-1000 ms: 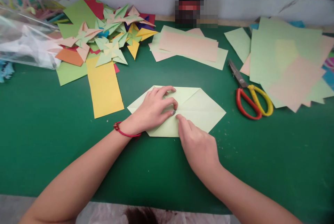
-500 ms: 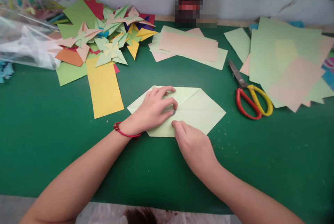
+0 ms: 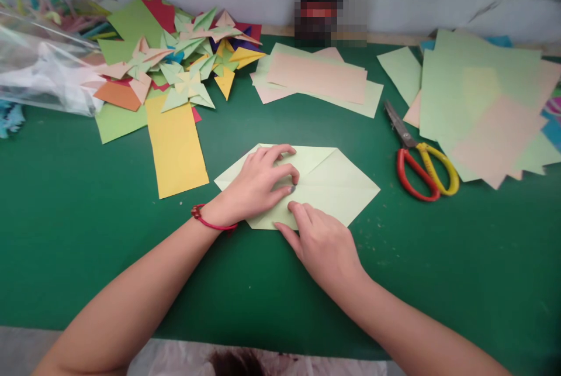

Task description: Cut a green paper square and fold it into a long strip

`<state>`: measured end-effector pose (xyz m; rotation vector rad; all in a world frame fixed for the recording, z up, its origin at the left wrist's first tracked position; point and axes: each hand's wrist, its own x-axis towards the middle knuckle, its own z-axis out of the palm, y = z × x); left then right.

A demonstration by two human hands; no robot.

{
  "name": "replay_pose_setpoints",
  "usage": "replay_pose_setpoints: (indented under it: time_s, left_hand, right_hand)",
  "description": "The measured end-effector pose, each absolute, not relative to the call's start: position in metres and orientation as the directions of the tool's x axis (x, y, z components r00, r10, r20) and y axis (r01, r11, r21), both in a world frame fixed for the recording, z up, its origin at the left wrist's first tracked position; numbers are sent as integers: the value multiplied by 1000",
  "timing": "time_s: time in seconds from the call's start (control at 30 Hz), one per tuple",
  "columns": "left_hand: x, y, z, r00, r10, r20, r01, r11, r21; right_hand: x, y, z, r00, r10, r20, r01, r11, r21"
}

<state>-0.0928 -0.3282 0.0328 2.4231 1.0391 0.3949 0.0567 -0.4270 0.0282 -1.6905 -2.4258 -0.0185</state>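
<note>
A pale green sheet of paper (image 3: 337, 189), folded into a long six-sided shape with pointed left and right ends, lies flat on the green table. My left hand (image 3: 260, 183) rests on its left half, fingers spread and bent, covering part of the folds. A red cord bracelet circles that wrist. Over the near edge of the paper is my right hand (image 3: 326, 241). Its fingers are curled with the tips touching the sheet, and its thumb sticks out apart from them along the near edge.
Scissors (image 3: 421, 159) with red and yellow handles lie to the right, beside stacked paper sheets (image 3: 477, 83). Pink and green strips (image 3: 315, 78) lie behind. At left are a yellow rectangle (image 3: 177, 148), folded paper pieces (image 3: 188, 83) and a clear plastic bag (image 3: 48, 72).
My right thumb has come out from beside the curled fingers and now points left at the paper's near edge. My left hand and the paper have stayed put.
</note>
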Motion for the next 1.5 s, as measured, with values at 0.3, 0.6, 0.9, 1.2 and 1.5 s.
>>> replay_pose_setpoints:
  time_s: [0.3,0.6,0.9,1.2,1.5]
  left_hand:
    - [-92,-328,32,672,736,79,601,-604,524]
    - [-92,-328,32,670,739,72,603,-598,527]
    - [-92,-329,33,673,735,78,599,-604,526]
    - [-92,-329,33,672,736,74,605,-605,518]
    - [-92,-328,32,673,735,80,603,-608,517]
  right_hand:
    - [56,-426,28,-407,900,158,894,427,-133]
    - [49,-422,23,-466,861,203,844,501,-190]
    - [36,-424,25,-307,934,180,922,339,-186]
    - [37,-425,26,-300,939,169,925,330,-187]
    - [37,-427,27,-289,942,169,928,319,-190]
